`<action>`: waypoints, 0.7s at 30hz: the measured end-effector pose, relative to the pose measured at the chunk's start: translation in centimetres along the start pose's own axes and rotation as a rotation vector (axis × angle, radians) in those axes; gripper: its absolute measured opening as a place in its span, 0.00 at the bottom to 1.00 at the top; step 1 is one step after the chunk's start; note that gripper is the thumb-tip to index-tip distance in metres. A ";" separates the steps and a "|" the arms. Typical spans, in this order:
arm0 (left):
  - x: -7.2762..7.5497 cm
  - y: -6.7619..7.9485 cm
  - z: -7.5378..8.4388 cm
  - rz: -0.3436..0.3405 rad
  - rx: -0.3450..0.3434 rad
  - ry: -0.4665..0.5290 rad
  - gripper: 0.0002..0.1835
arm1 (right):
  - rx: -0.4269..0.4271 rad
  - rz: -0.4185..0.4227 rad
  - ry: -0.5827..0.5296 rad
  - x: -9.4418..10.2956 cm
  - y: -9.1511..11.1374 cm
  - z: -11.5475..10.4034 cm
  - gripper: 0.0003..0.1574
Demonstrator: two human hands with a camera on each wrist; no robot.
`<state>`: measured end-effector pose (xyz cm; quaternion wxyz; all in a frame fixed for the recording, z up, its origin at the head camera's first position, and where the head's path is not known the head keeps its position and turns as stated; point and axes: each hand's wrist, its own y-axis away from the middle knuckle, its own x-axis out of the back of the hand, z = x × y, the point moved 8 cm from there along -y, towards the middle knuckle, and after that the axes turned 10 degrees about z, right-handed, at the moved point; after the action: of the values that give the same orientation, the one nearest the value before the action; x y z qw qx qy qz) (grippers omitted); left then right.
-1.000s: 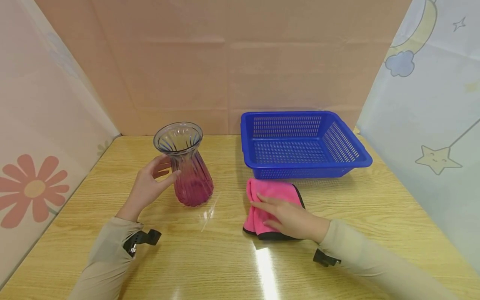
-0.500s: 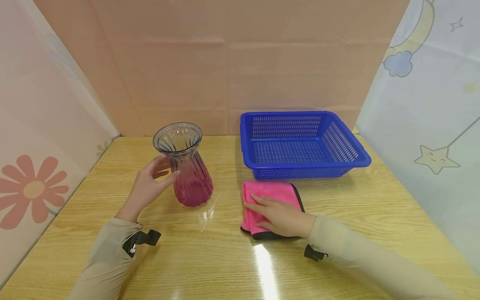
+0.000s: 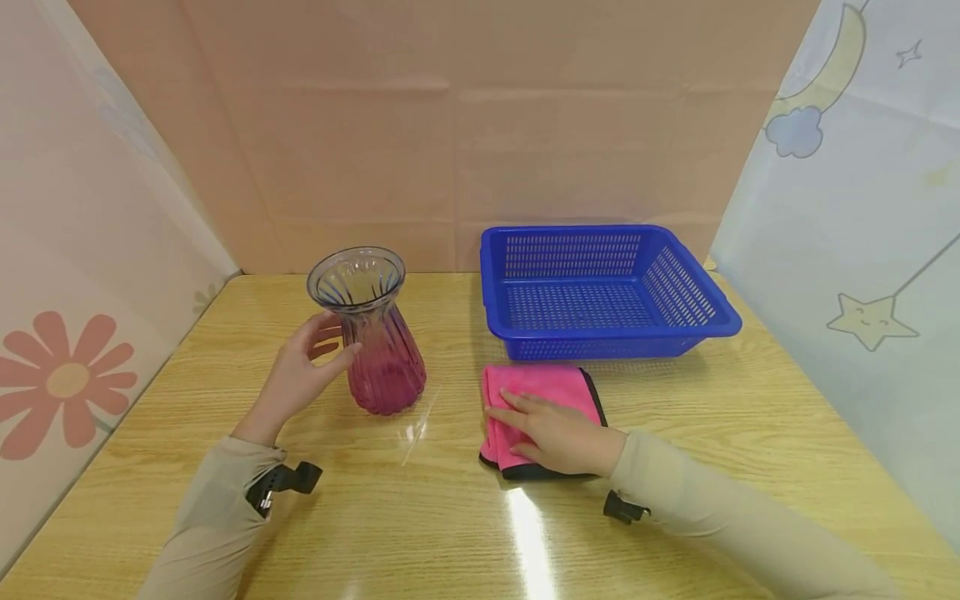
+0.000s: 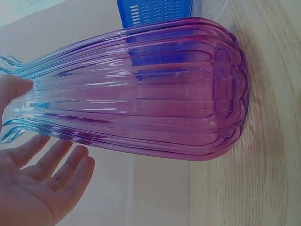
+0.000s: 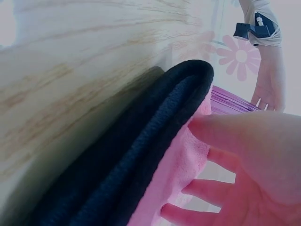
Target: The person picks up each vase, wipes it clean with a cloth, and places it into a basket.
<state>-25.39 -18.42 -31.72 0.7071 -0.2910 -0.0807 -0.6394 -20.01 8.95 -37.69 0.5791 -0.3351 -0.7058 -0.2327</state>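
On the left of the table stands a ribbed glass vase [image 3: 386,358], grey-blue at its flared top and pink-purple below. My left hand [image 3: 300,371] holds it near the neck, with the thumb on the near side and the fingers [image 4: 51,165] round the far side. My right hand [image 3: 558,433] rests on a folded pink cloth [image 3: 555,383] with black edging, fingers spread across its top. In the right wrist view the cloth's black folded edge [image 5: 141,127] faces the camera, and my fingertips touch the pink pile.
A blue plastic basket [image 3: 600,337] with slotted walls stands just behind the cloth, at the back right of the wooden table [image 3: 420,533]. Printed cloth walls rise on the left and right, with a plain backdrop [image 3: 450,150] behind.
My right hand has moved slightly to the left, and the pink cloth has shifted a little left under it. The left hand and the vase have stayed in place.
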 end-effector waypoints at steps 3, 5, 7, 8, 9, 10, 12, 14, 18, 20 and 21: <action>-0.3 0.0 0.0 -0.018 0.009 0.012 0.35 | 0.007 0.014 0.000 0.2 0.1 -0.1 0.34; -0.5 0.0 -0.1 -0.025 0.010 0.019 0.36 | 0.015 0.030 0.004 0.4 0.1 -0.1 0.34; -0.7 0.0 -0.1 -0.028 0.007 0.023 0.38 | 0.020 0.045 0.007 0.5 0.1 -0.1 0.34; -0.8 0.0 -0.1 -0.029 0.007 0.022 0.38 | 0.022 0.052 0.005 0.6 0.1 -0.1 0.34; -0.8 0.0 -0.2 -0.029 0.009 0.021 0.39 | 0.024 0.059 0.004 0.6 0.2 -0.1 0.34; -0.9 0.0 -0.2 -0.030 0.011 0.019 0.39 | 0.023 0.063 0.002 0.7 0.2 -0.1 0.35; -1.0 0.0 -0.3 -0.031 0.013 0.019 0.40 | 0.026 0.077 -0.008 0.9 0.3 -0.1 0.35; -1.0 0.0 -0.4 -0.035 0.016 0.016 0.40 | 0.029 0.092 -0.018 1.1 0.4 -0.1 0.36; -1.1 0.1 -0.6 -0.040 0.021 0.008 0.40 | 0.044 0.129 -0.018 2.0 0.5 0.0 0.36; -1.1 0.1 -0.6 -0.042 0.024 0.003 0.40 | 0.053 0.161 -0.005 2.8 0.7 0.0 0.36; -1.1 0.1 -0.6 -0.043 0.025 -0.001 0.40 | 0.057 0.179 0.004 3.3 0.7 0.0 0.36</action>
<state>-25.69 -17.80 -32.79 0.6970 -0.2805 -0.0950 -0.6531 -19.79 10.09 -34.55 0.6081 -0.3798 -0.6783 -0.1607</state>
